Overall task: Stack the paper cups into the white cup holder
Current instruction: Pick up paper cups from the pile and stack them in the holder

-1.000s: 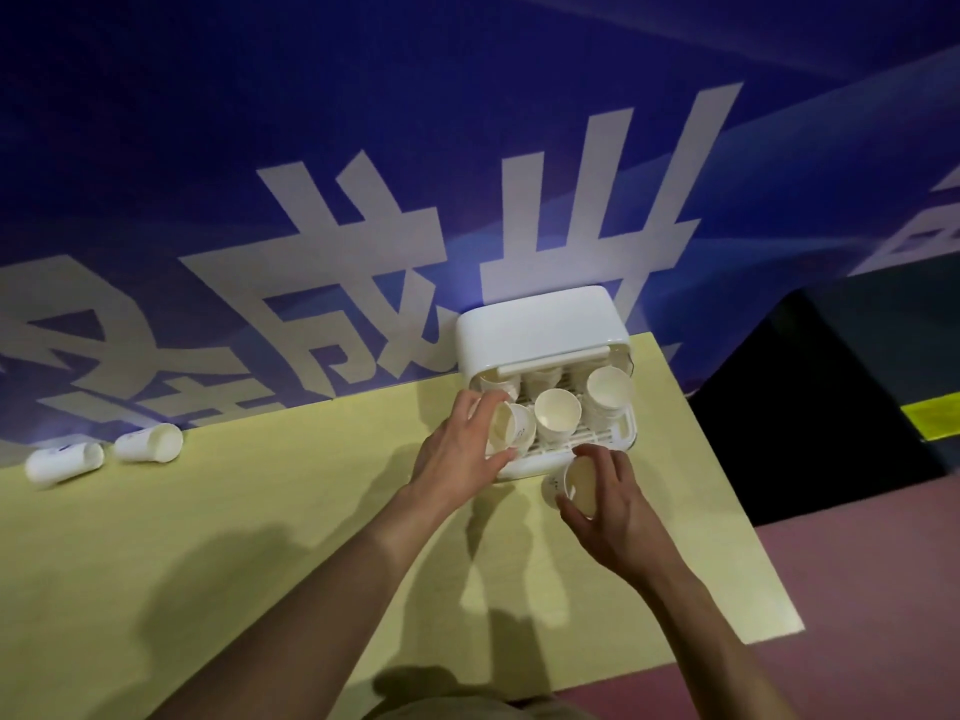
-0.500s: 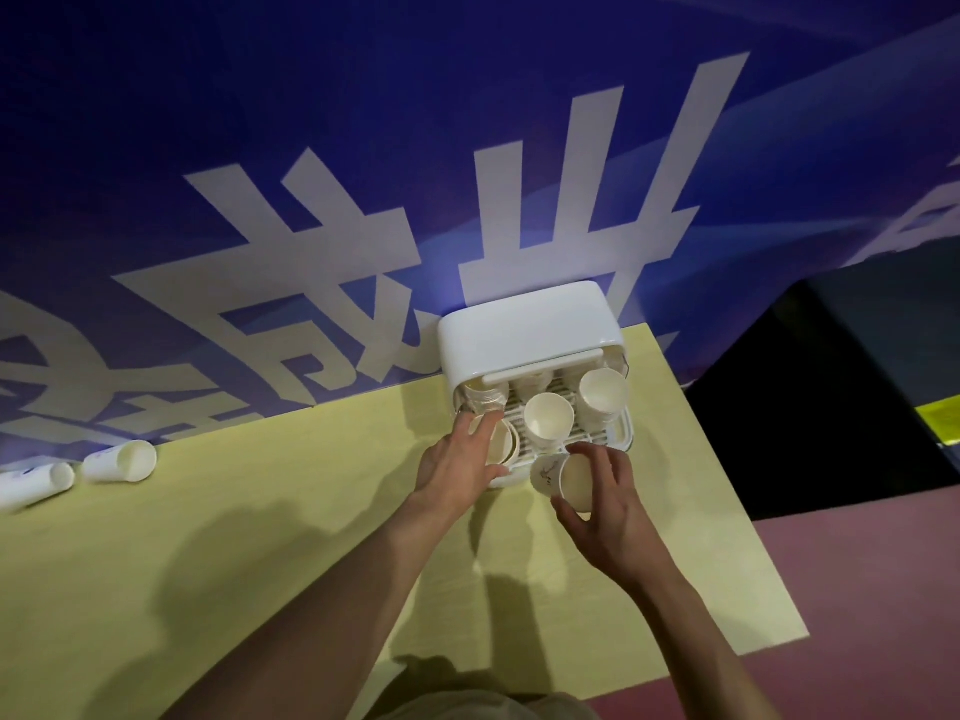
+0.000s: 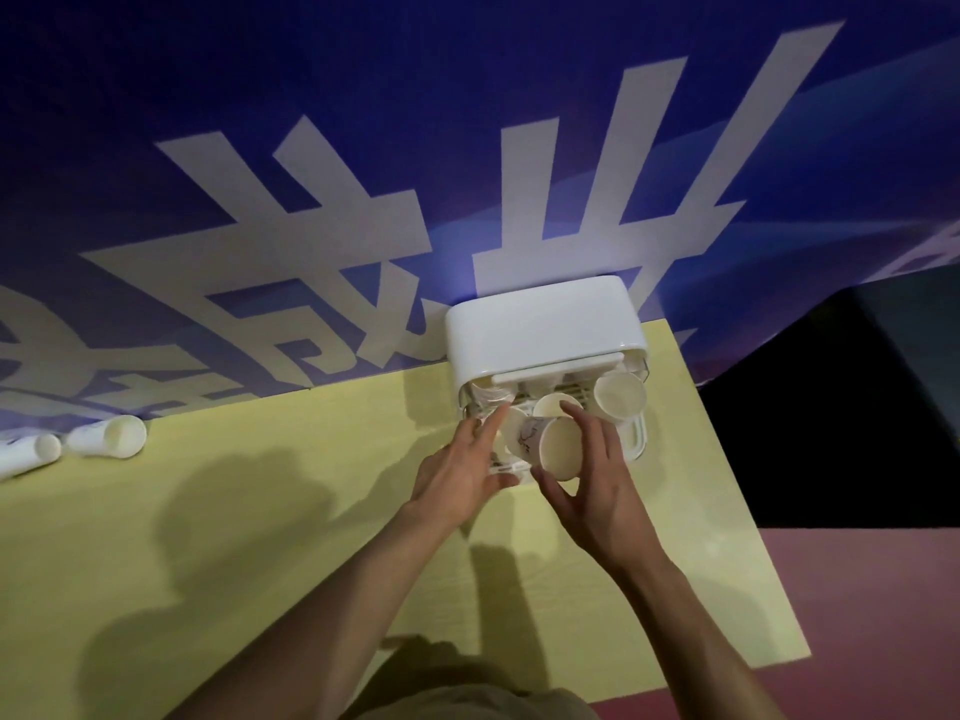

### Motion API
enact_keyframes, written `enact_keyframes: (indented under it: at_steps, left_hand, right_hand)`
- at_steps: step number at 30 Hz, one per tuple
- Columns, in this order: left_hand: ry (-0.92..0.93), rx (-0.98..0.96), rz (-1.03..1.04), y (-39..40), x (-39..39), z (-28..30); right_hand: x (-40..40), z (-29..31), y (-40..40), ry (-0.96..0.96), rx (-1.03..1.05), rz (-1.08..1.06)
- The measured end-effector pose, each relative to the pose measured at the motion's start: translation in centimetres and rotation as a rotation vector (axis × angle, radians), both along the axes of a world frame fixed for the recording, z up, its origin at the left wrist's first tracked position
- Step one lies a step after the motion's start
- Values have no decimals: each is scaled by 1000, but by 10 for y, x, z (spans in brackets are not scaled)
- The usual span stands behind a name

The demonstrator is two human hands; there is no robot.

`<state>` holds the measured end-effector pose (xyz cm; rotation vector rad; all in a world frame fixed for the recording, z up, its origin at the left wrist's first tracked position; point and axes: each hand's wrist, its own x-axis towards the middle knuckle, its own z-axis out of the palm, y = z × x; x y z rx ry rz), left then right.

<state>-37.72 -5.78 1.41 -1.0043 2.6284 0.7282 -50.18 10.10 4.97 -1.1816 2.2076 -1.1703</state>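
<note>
While my right hand point(image 3: 597, 480) pinches a paper cup point(image 3: 550, 446) between thumb and fingers, tilted with its mouth toward me, I hold it over the front of the white cup holder point(image 3: 540, 324) at the far edge of the yellow table point(image 3: 260, 537). My left hand point(image 3: 462, 470) rests at the holder's front left, fingers loosely spread against a cup there; whether it grips I cannot tell. Two cup stacks point(image 3: 104, 436) lie far left.

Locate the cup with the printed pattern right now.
In the head view, right of centre, the patterned cup is held in the right hand at the front of the white cup holder.
</note>
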Motion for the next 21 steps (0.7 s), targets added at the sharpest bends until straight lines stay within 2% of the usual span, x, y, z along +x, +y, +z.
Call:
enact_keyframes:
  at_steps: [3, 10, 13, 18, 21]
  left_hand:
    - [53, 8, 60, 2, 26, 4]
    - [53, 86, 122, 11, 63, 4]
    - [49, 117, 141, 17, 73, 8]
    - [67, 163, 193, 25, 106, 4]
    - [78, 171, 250, 23, 131, -2]
  right_hand:
    - [4, -5, -9, 17, 10, 9]
    - [11, -27, -27, 118, 64, 56]
    - [14, -39, -37, 160, 153, 82]
    - [19, -55, -56, 407, 416, 96]
    - [21, -57, -64, 448, 487, 85]
